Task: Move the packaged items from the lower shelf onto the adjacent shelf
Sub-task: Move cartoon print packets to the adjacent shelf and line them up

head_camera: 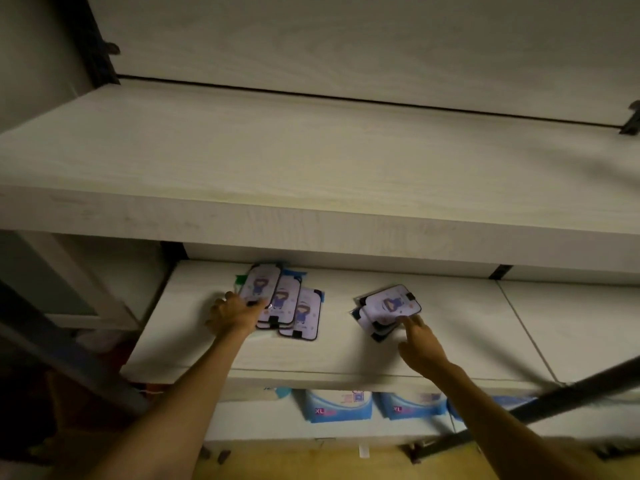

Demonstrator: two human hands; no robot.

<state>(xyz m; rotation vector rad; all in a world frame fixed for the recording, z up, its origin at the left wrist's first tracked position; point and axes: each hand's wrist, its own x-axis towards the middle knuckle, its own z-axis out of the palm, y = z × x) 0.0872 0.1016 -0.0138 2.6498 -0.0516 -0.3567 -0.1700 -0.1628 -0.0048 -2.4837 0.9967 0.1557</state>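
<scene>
On the lower white shelf (pixel 332 351) lie flat packaged items printed with a cartoon figure. A fanned group of three packets (pixel 291 303) sits at the left; my left hand (pixel 235 313) grips the near end of the leftmost packet (pixel 259 284). A small pile of packets (pixel 389 308) lies to the right, its top one tilted. My right hand (pixel 420 344) touches the pile's near edge with fingertips extended; whether it grips is unclear.
A thick white shelf (pixel 277 161) overhangs the lower one, leaving a low gap. Blue XL-marked packs (pixel 337 405) hang under the lower shelf. Dark metal bars cross at the left (pixel 69 355) and lower right (pixel 568 396). The adjoining shelf panel (pixel 571 323) lies to the right.
</scene>
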